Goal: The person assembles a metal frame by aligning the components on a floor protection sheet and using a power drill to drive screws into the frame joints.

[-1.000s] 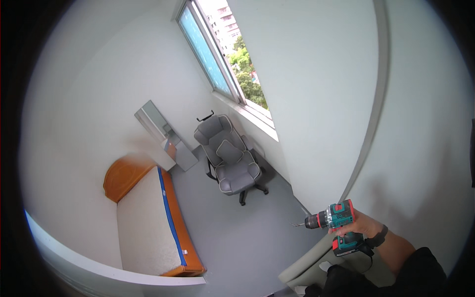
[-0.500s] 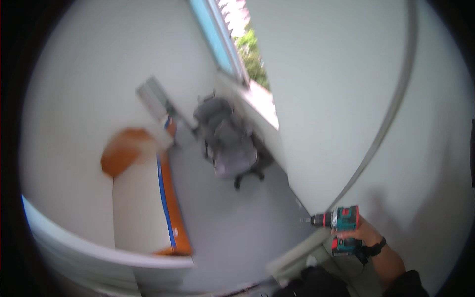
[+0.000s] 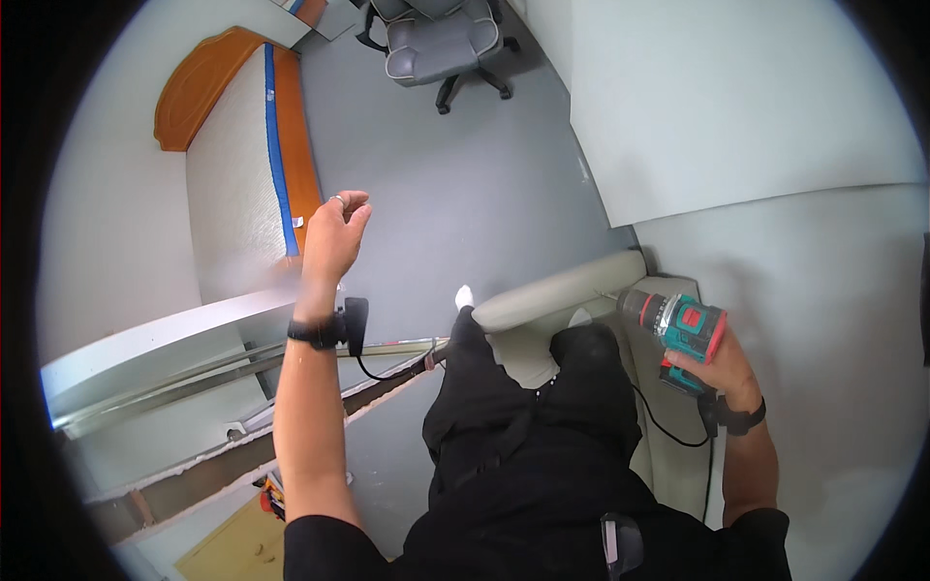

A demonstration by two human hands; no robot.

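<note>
My right hand (image 3: 723, 366) is wrapped round the grip of a teal and red cordless drill (image 3: 690, 325). The drill's bit end points left, over the arm of a pale grey-green sofa (image 3: 562, 289). Raised in front of me on the left, my left hand (image 3: 335, 238) is empty, its fingers loosely bent and the thumb a little apart. A ring shows on one finger. Each wrist wears a black strap, the left one with a small black device (image 3: 341, 329) and a cable. Beyond the left hand is the orange wooden bed frame (image 3: 308, 165).
A grey office chair (image 3: 441, 48) stands ahead on the grey floor (image 3: 417, 174). White wall panels (image 3: 717, 107) rise on the right. To the left, a white ledge (image 3: 174, 329) with metal rails crosses beneath my left forearm. A yellow wooden surface (image 3: 228, 547) lies low at the left.
My view has tilted down, bringing my legs, the sofa and my left arm into sight. The drill stays in my right hand and now sits over the sofa.
</note>
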